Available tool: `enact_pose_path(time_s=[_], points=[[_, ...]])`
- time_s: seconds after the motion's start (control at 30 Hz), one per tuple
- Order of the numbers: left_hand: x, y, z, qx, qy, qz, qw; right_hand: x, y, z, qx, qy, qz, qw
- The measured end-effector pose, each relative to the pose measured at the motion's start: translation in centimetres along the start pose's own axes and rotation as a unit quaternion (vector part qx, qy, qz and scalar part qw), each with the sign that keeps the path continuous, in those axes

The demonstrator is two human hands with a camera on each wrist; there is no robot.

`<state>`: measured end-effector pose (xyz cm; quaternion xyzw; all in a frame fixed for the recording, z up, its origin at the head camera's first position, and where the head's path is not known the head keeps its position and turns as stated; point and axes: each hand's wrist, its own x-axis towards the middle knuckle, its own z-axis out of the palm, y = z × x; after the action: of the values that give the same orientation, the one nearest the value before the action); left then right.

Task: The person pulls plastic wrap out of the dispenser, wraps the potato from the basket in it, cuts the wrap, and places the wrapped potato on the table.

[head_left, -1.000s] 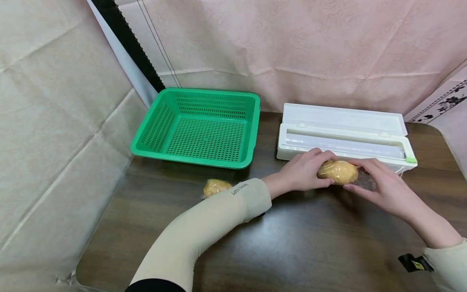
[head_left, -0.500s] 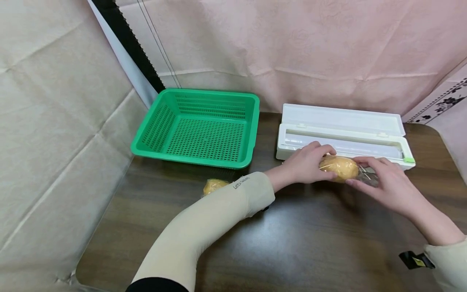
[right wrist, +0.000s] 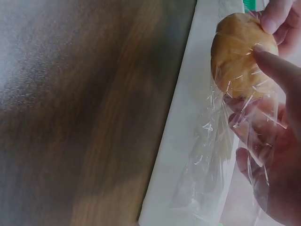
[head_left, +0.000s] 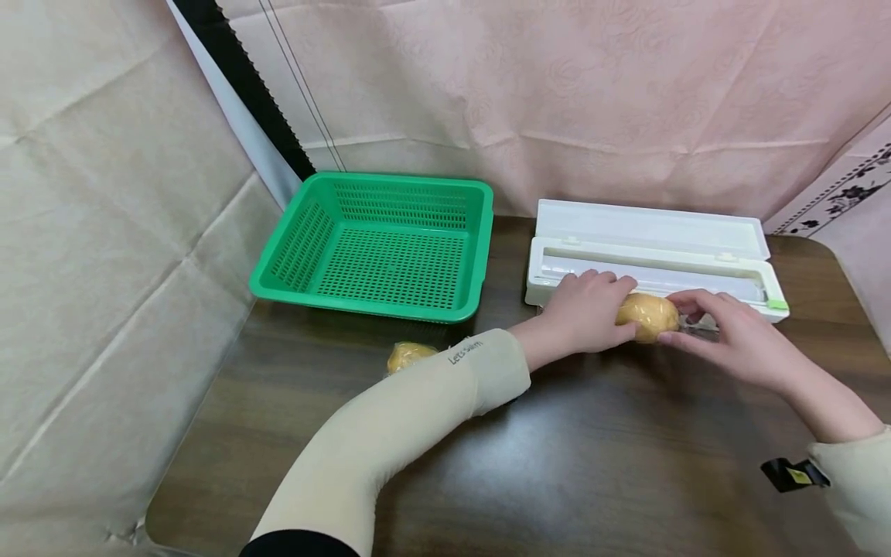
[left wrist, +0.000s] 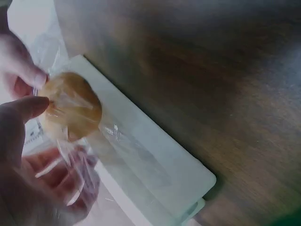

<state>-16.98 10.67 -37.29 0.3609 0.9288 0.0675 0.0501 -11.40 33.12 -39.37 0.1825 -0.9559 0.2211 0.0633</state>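
Observation:
Between my two hands is a round, tan-yellow potato (head_left: 648, 316) covered in clear cling film. My left hand (head_left: 587, 311) grips its left side, thumb in front and fingers behind. From the right, my right hand (head_left: 738, 336) pinches the other end with thumb and fingertips. In the right wrist view, loose cling film (right wrist: 200, 160) trails from the potato and drapes over the fingers. Just behind the hands stands a white cling film dispenser (head_left: 647, 251), lid raised and roll showing. The potato overlaps its front edge in the head view.
A second film-wrapped potato (head_left: 409, 355) lies on the table, partly hidden by the left sleeve (head_left: 445, 387). Behind it sits a green plastic basket (head_left: 369, 309) with nothing inside. Pink cloth (head_left: 592, 93) hangs along the table's back edge.
Both hands and the potato have shifted slightly up toward the dispenser. The right fingers have closed in on the potato, and less loose film shows at its right end.

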Motion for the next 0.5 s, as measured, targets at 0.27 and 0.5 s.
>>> enact_pose_path(time_s=[0.27, 0.5], points=[[-1.2, 0.4, 0.9, 0.107, 0.066, 0.086, 0.9884, 0.5, 0.2, -0.8, 0.039, -0.034, 0.029, 0.998], [-1.0, 0.1, 2.4, 0.136, 0.104, 0.105, 0.9795, 0.6, 0.5, -1.1, 0.064, -0.042, 0.036, 0.996]])
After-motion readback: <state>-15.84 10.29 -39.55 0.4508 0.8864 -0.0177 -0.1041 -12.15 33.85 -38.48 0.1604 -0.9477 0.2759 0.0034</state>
